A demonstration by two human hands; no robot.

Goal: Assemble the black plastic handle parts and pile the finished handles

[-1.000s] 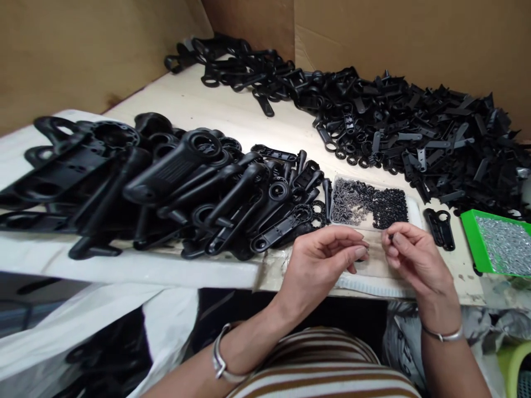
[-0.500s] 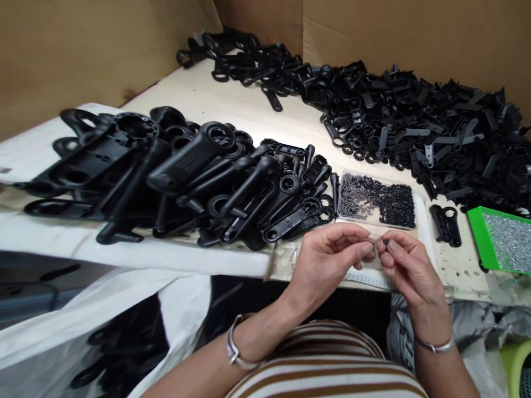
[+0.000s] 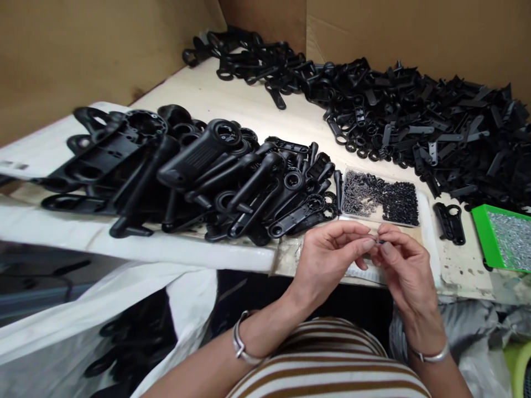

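My left hand (image 3: 332,257) and my right hand (image 3: 404,262) meet fingertip to fingertip over the front edge of the table. The right thumb and forefinger pinch a tiny dark part (image 3: 381,242). Whatever the left fingertips pinch is too small to make out. Just behind the hands lies a clear shallow box (image 3: 377,218) with small metallic pieces (image 3: 359,190) on its left side and small black pieces (image 3: 400,203) on its right. A pair of black plastic parts (image 3: 451,224) lies right of the box.
A heap of large black handle-like parts (image 3: 224,182) covers the table's left side. Smaller black parts (image 3: 415,116) are piled along the back and right. At the right stands a green tray (image 3: 489,237) of silvery pieces. A white bag (image 3: 186,309) hangs below, at the left.
My fingertips have come closer together, the right hand shifting slightly left. The view has moved a little, so the table's contents appear further right.
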